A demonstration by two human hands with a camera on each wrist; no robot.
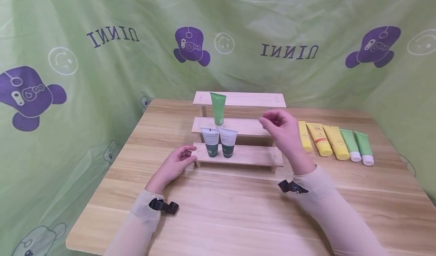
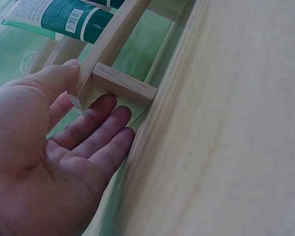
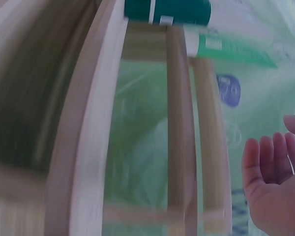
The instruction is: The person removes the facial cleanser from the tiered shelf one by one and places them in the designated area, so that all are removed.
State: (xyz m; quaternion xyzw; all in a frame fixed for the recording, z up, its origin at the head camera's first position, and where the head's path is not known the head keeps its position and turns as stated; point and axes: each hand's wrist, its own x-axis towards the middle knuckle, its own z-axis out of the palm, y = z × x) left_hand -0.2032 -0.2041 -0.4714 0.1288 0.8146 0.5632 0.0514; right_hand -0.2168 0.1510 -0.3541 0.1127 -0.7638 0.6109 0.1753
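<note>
A three-tier wooden rack [image 1: 252, 155] stands on the table. At the left end of its lowest board, my left hand [image 1: 175, 164] pinches the corner with thumb and forefinger; the left wrist view shows the other fingers of this hand [image 2: 54, 147] loosely bent beside the rack's leg [image 2: 123, 82]. Two white-and-dark-green tubes [image 1: 211, 141] [image 1: 228, 142] stand upright on the lowest tier. A green tube [image 1: 218, 108] stands on the middle tier, at the left. Over the right end of that tier is my right hand [image 1: 284, 133], empty, its fingers [image 3: 268, 162] loosely bent.
Right of the rack lie three yellow tubes [image 1: 319, 139] and two green tubes with white caps [image 1: 351, 144] in a row on the wooden table [image 1: 218, 210]. A green patterned curtain [image 1: 238, 70] hangs behind and at both sides.
</note>
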